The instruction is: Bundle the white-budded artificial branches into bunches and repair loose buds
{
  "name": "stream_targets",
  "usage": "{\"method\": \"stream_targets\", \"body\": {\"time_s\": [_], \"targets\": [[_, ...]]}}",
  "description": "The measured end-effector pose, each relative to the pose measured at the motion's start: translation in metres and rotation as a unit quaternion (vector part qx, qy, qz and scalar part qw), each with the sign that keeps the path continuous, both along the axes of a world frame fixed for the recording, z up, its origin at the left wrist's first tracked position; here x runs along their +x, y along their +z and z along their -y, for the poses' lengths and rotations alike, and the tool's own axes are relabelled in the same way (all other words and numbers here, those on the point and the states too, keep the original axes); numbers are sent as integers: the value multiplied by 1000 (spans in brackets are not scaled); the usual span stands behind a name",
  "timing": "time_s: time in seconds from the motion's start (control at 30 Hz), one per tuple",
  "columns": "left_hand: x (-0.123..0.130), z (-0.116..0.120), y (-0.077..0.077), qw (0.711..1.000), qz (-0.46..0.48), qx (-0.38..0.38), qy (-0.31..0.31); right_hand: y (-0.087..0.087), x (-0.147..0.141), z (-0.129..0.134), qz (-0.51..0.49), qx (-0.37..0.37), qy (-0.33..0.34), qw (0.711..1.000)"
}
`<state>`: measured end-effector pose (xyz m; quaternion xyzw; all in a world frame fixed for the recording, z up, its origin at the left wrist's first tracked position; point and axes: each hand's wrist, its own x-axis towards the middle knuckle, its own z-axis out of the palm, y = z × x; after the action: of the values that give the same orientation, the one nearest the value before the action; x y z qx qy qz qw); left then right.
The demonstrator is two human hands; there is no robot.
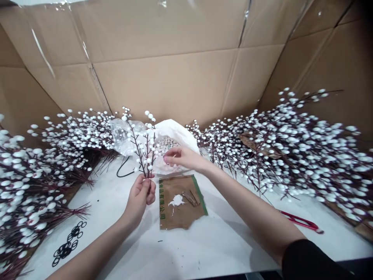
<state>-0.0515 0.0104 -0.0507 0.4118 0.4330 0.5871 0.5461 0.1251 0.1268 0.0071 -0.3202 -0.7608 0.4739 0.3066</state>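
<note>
My left hand (142,190) is closed around the lower stems of an artificial berry branch (141,155), which stands upright with white berries along its dark twigs. To its right, my right hand (182,157) has thumb and fingers drawn together in a pinch; whatever they hold is too small to make out. Just behind that hand lies an open white plastic bag (175,127) with many loose white berries (167,143) inside. Below both hands is a brown cardboard piece (175,221) with green print, bearing a white glue-like smear (177,200) and a few thin sticks (191,198).
Piles of white-berry branches fill the left (26,182) and right (291,151) sides. Black rubber rings (66,248) lie front left, a red utility knife (303,221) right. A clear plastic bag (124,136) sits behind my left hand. Tall cardboard walls (166,81) enclose the white table (180,256).
</note>
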Motion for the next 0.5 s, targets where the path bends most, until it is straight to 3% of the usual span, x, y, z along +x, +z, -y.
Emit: {"method": "stream_targets", "body": {"time_s": [0.07,0.2,0.5], "targets": [[-1,-1,-2,1000,-16,5,-14,-8,-18,12,-41,-77,20,996],[-2,-2,-5,999,-41,5,-34,-21,-38,26,-117,-180,-11,977],[4,-1,-2,997,-63,40,1,-21,-44,39,-162,-245,17,956]]}}
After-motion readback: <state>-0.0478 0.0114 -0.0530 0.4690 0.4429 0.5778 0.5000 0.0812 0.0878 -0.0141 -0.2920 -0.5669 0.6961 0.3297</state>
